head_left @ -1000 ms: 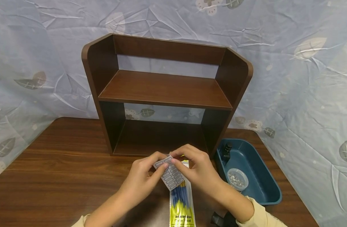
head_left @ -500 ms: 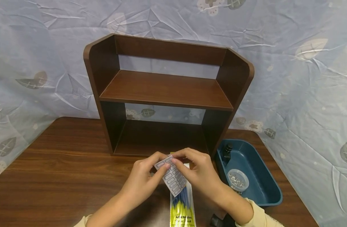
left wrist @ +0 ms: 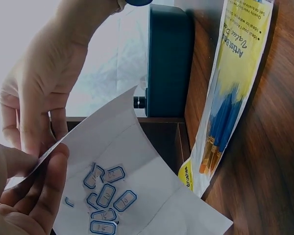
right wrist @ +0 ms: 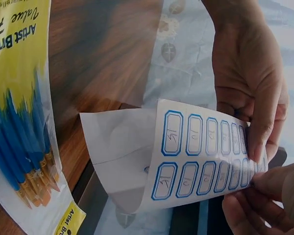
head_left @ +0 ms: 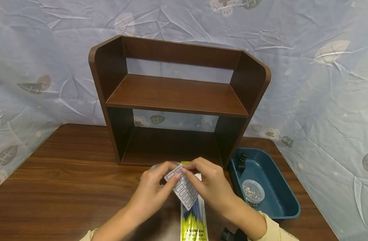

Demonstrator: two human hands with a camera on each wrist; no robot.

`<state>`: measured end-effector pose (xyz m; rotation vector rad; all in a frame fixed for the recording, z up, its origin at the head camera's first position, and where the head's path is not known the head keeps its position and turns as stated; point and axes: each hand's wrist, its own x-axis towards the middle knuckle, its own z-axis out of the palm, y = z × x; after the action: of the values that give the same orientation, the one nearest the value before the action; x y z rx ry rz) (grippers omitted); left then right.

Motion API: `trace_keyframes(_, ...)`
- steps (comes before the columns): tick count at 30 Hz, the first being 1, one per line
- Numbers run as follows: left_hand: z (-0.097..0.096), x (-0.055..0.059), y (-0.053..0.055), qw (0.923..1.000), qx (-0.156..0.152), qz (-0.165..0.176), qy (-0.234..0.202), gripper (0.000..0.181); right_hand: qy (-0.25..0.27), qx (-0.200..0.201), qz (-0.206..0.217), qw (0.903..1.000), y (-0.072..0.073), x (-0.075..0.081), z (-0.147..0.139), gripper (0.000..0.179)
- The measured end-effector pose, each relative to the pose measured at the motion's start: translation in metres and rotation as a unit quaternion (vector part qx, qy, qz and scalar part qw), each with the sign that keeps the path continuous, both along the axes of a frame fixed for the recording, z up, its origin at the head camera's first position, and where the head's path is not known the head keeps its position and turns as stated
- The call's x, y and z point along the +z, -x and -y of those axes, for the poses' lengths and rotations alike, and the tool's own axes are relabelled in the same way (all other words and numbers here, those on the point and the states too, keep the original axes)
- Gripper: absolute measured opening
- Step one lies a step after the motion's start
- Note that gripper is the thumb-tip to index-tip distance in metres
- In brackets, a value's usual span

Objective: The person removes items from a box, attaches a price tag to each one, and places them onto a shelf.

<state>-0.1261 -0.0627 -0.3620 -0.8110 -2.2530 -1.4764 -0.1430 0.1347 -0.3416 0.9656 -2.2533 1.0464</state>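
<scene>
A small white sheet of label stickers [head_left: 186, 192] with blue-edged oblong labels is held up by both hands. My left hand [head_left: 152, 184] pinches its upper left part between thumb and fingers, and my right hand [head_left: 209, 182] pinches the top edge close by. Handwritten marks show on the labels in the right wrist view, where the sheet [right wrist: 198, 156] curls. Its back [left wrist: 132, 171], seen in the left wrist view, carries several loose overlapping labels. Below the sheet, a clear pack of blue artist brushes [head_left: 194, 221] lies on the table, partly covered.
A brown two-tier shelf [head_left: 178, 95] stands at the back of the wooden table [head_left: 66, 187]. On the right, a blue tray [head_left: 280, 187] contains a small black bottle [head_left: 242, 162] and a round clear tub [head_left: 252, 190] of small silver pieces. A black object [head_left: 230, 235] sits by my right forearm.
The sheet's lower end has swung a little down and right over the brush pack. A clear rounded edge now shows behind my left hand. Both hands keep their pinch on the sheet.
</scene>
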Motion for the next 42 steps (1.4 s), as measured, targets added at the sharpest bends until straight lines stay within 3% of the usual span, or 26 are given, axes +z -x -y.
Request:
trace_keyframes(10,-0.0033,0.0007,0.0002,1.0000,0.008,-0.001,-0.003,0.010,-0.037,-0.034,-0.031,0.9982,-0.0042,0.0000,0.0001,0.015)
trace_keyframes(20,-0.0012,0.0004,0.0013,0.9999,0.001,-0.009,-0.013,0.007,-0.026,-0.028,-0.027,0.9989,-0.0039,0.0016,0.0014,0.013)
trace_keyframes(28,0.0009,-0.0022,0.0040,0.9993,0.013,-0.034,-0.013,0.009,0.003,-0.031,0.048,0.9983,-0.0029,0.0020,0.0002,0.006)
trace_keyframes(42,-0.0002,-0.0046,0.0063,0.9992,0.028,-0.025,-0.015,0.009,0.010,-0.018,0.095,0.9953,-0.0044,0.0028,-0.0016,0.009)
